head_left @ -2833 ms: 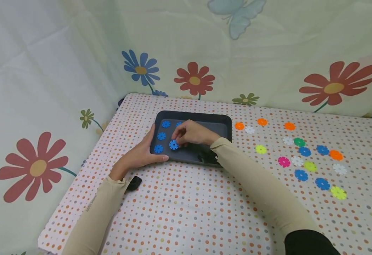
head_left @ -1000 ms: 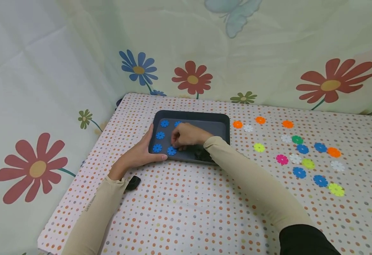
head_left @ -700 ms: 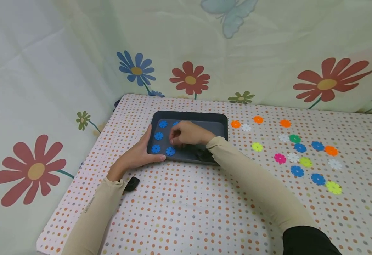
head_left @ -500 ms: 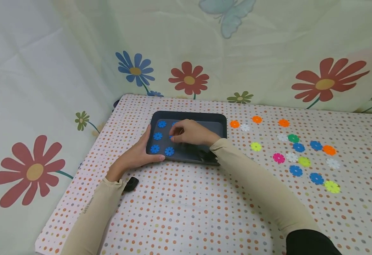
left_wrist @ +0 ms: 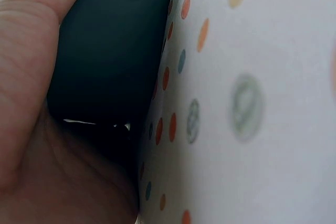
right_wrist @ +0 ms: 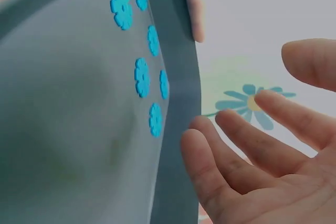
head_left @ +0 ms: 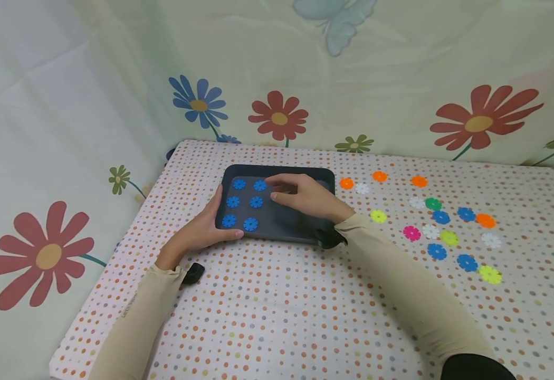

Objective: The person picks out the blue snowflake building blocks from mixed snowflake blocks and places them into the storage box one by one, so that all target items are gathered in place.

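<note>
1. Dotted cloth covers the table; a pale backdrop, printed with flowers, rises along the far and left sides.
2. Left of centre sits the tray, dark, smooth, rectangular, with rounded corners and raised walls.
3. Inside, at its left end, six thin, notched blue discs lie flat in two columns.
4. Mixed-colour loose discs scatter rightward, one just beside the right wall.
5. The left hand, spread wide, touches the near left corner.
6. The right hand, fingers loosely parted, hovers right of the columns.
7. Cloth runs broadly nearward.
</note>
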The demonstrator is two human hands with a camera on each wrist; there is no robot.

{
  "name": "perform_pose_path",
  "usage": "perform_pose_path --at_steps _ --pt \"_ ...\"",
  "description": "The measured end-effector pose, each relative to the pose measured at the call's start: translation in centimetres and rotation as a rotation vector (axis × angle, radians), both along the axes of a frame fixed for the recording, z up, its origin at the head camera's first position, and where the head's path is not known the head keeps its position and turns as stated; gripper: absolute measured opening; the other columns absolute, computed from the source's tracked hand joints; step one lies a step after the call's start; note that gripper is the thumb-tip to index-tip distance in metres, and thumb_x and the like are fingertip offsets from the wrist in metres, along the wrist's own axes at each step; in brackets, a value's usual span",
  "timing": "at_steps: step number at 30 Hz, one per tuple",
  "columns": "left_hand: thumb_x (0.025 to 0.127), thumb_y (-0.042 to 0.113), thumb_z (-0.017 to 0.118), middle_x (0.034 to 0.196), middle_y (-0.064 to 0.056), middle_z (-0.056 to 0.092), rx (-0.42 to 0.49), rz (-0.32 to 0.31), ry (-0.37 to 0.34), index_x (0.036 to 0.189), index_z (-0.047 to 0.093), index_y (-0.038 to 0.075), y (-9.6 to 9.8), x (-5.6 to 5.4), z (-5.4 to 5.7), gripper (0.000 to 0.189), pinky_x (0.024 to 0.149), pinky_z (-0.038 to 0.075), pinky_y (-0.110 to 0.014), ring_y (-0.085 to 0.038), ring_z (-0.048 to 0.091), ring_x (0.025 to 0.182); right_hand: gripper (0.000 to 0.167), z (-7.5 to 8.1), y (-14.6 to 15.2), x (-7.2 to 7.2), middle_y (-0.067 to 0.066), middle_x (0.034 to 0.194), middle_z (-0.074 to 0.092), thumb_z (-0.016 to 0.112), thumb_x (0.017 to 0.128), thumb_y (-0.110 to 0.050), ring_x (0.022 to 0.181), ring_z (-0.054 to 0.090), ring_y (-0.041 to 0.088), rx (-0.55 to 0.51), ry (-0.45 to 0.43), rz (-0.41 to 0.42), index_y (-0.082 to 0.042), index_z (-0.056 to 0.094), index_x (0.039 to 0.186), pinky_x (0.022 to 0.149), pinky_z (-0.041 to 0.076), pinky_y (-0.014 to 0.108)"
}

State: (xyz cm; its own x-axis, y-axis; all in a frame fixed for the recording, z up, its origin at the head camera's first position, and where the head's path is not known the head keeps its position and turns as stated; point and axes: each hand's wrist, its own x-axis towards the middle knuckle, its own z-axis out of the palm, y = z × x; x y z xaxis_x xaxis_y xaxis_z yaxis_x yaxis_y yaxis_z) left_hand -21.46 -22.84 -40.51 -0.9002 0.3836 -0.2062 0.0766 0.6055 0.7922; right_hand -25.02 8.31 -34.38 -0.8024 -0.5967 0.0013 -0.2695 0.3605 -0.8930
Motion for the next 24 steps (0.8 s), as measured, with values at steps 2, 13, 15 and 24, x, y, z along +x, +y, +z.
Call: perform_pose_path --at_steps 2,13,15,24 --pt "0.088 0.059 0.083 0.177 -0.001 -0.015 -0.015 0.0 -0.001 0.17 -0.021 0.026 0.0 0.0 0.1 0.136 0.125 0.015 -0.063 -0.029 -0.004 0.163 0.049 0.0 0.7 0.1 0.017 0.153 0.058 0.068 0.107 -0.02 0.135 0.06 0.027 -0.01 -0.008 -0.007 -0.006 0.059 0.154 0.11 0.049 0.047" --pt "0.089 0.061 0.082 0.177 -0.002 -0.017 -0.043 -0.003 0.007 0.169 -0.022 0.028 -0.4 0.4 0.0 0.135 0.125 0.015 -0.064 -0.031 -0.005 0.163 0.062 0.2 4.4 0.9 0.011 0.166 0.044 0.066 0.109 -0.021 0.151 0.044 0.033 -0.073 -0.096 -0.048 -0.01 0.043 0.165 0.117 0.041 0.051" --pt "0.089 0.061 0.081 0.177 -0.002 -0.017 -0.043 -0.005 0.007 0.169 -0.021 0.027 -0.2 0.3 0.0 0.135 0.125 0.016 -0.064 -0.031 -0.005 0.163 0.062 0.3 5.2 1.2 0.011 0.166 0.044 0.067 0.109 -0.024 0.15 0.045 0.031 -0.066 -0.098 -0.072 -0.01 0.043 0.165 0.117 0.042 0.051" --pt "0.089 0.061 0.081 0.177 -0.004 -0.018 -0.046 -0.017 0.008 0.169 -0.021 0.026 0.0 0.3 0.2 0.135 0.125 0.015 -0.065 -0.032 -0.005 0.163 0.056 0.5 9.2 2.5 0.012 0.16 0.051 0.065 0.11 -0.026 0.14 0.054 0.031 -0.054 -0.054 -0.192 -0.013 0.049 0.162 0.113 0.045 0.055"
